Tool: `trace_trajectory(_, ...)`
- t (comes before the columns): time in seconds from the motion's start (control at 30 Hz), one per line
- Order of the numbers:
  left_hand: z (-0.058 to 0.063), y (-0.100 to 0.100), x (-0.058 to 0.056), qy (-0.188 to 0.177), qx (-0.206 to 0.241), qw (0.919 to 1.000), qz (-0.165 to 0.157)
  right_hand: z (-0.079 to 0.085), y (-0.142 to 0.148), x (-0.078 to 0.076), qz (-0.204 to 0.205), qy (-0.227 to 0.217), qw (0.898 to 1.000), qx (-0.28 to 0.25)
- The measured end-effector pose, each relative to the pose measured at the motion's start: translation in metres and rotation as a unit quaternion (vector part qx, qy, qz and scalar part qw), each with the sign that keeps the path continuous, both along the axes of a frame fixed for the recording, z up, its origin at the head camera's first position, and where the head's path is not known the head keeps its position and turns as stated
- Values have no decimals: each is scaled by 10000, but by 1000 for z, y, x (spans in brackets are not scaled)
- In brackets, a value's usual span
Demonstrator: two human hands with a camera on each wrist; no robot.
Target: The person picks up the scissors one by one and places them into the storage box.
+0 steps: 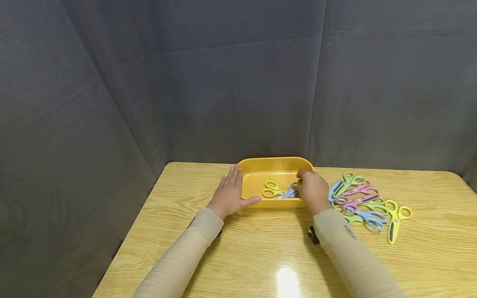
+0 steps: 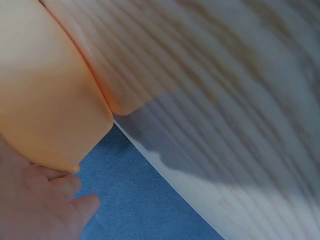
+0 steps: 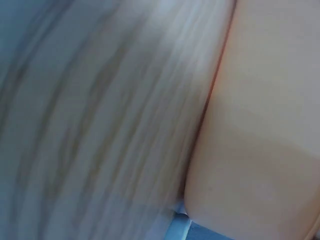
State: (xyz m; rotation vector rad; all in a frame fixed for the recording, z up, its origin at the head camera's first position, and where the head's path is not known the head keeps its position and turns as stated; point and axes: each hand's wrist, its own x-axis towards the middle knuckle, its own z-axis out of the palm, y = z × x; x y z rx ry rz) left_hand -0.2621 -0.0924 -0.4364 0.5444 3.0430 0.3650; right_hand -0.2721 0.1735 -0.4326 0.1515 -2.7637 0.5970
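A yellow tray (image 1: pixel 273 164) sits near the table's back edge. My left hand (image 1: pixel 231 192) rests along its left end with the fingers straight and the thumb by the front rim; in the left wrist view its fingertips touch the tray wall (image 2: pixel 55 115). Over the tray's right end, my right hand (image 1: pixel 313 188) has curled fingers, and what lies under them is hidden. Next to that hand, blue-handled scissors (image 1: pixel 292 190) lie in the tray, partly covered by it. Yellow scissors (image 1: pixel 271 189) lie to their left. The right wrist view shows the tray wall (image 3: pixel 260 125) but no fingers.
Right of the tray, several scissors lie in a heap, with pink (image 1: pixel 357 200), green (image 1: pixel 350 180) and blue (image 1: pixel 372 218) handles. Yellow scissors (image 1: pixel 395 219) lie at the heap's right side. A grey curtain (image 1: pixel 238 95) hangs behind the wooden table (image 1: pixel 257 252).
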Motion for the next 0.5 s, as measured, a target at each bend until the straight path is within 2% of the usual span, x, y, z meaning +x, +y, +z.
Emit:
trace_trajectory(0.27,1,0,-1,-20,-61,10000,31,-6,3,0,78,575,9969,-524)
trace_trajectory(0.5,-2,-1,-2,-25,-72,10000,24,-8,5,3,313,746,9935,-801)
